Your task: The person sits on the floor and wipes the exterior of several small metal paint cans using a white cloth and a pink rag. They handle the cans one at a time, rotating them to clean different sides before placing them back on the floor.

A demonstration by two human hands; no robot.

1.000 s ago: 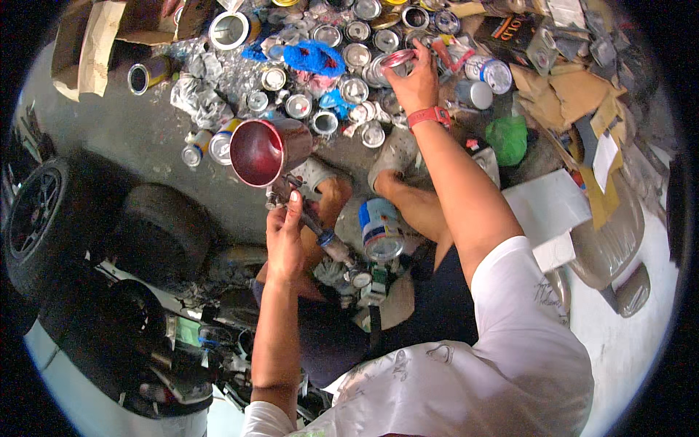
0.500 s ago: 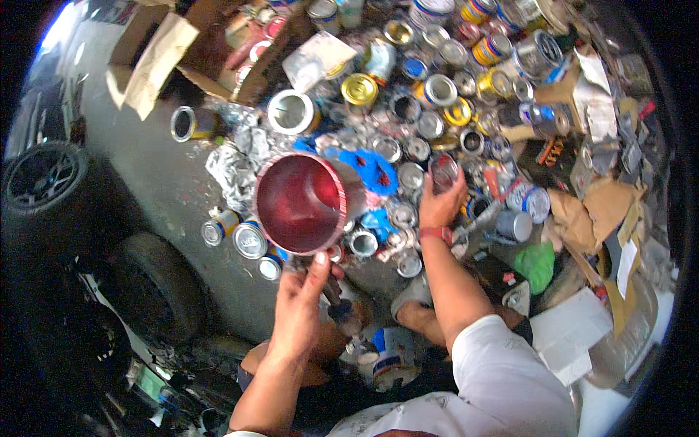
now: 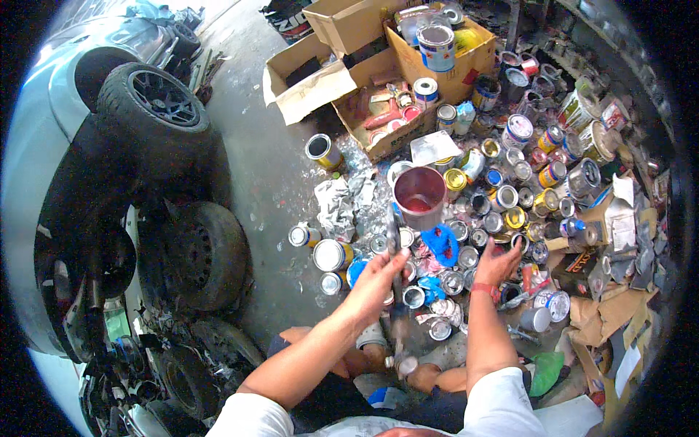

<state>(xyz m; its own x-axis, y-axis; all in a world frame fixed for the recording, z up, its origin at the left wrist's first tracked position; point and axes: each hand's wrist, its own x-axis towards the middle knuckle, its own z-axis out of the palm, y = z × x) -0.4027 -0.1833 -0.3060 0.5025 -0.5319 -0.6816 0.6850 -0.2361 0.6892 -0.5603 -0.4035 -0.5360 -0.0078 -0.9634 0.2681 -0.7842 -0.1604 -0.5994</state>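
Note:
My left hand [image 3: 377, 285] is closed round a dark, slim part of what looks like a paint spray gun [image 3: 395, 237]. Its wide open cup [image 3: 420, 198] is stained red inside and stands beyond my fingers, above the crowd of cans. Over the cans to the right, my right hand [image 3: 498, 265] has its thumb and fingers apart. A small round tin [image 3: 518, 242] sits at its fingertips. Nearest between the hands are a blue ring-shaped piece [image 3: 440, 245] with red smears, and a small open can [image 3: 413, 296].
Cardboard boxes [image 3: 378, 149] with cans stand at the far middle. Crumpled silvery wrapping [image 3: 338, 207] lies left of the cans. A car wheel [image 3: 156, 102] and a loose tyre [image 3: 207, 255] are on the left. Torn cardboard [image 3: 590, 313] and a green bag [image 3: 546, 373] lie at the right.
The head view has shifted, showing more of the car and boxes. The red-stained cup has moved farther from me. My right hand, earlier round a small clear cup, now has its fingers apart.

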